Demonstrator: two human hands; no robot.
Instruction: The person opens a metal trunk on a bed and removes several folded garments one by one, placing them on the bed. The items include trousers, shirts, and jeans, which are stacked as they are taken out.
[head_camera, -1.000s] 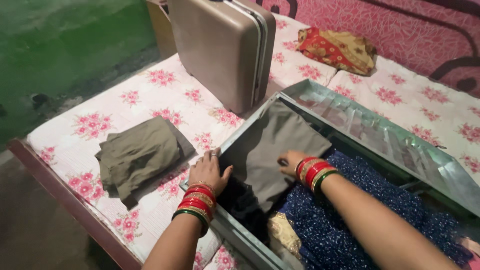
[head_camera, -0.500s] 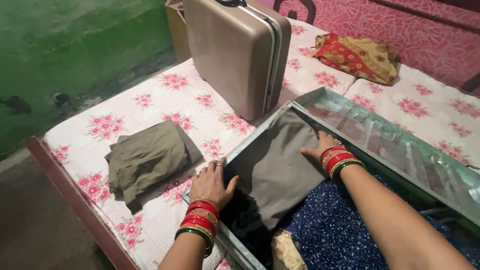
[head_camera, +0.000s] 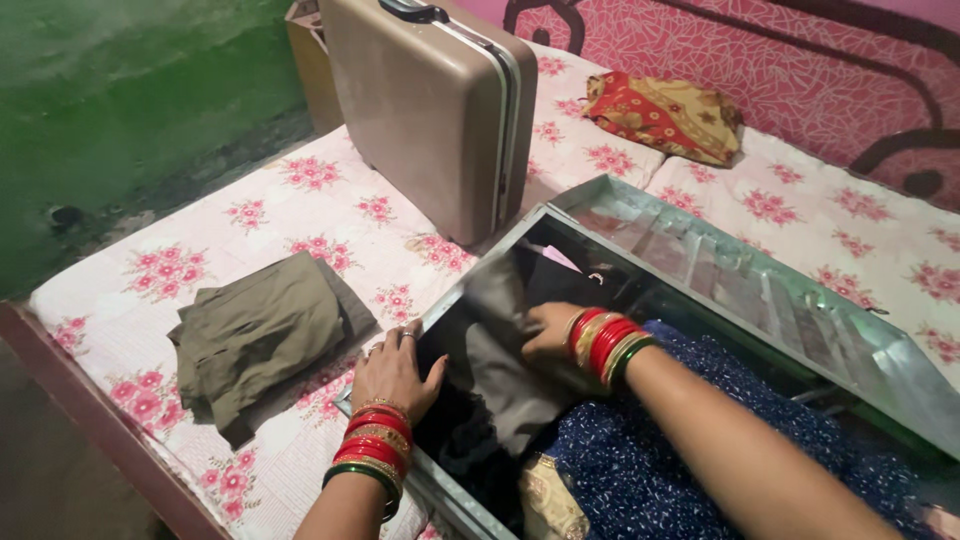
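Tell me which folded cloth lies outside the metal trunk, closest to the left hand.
The olive-green folded garment on the floral sheet, just left of the left hand. The red patterned cloth lies far off, beyond the trunk.

Left hand (head_camera: 393, 372): palm down, fingers spread and extended, wrist straight, forearm entering from the lower edge; red, gold and green bangles stacked at the wrist. Right hand (head_camera: 548, 333): reaching further forward, fingers curled downward, knuckles up; forearm crossing diagonally from the lower right, with similar bangles at the wrist.

Probably a home bedroom; floral-sheeted bed (head_camera: 300, 215), suitcase (head_camera: 430, 110)
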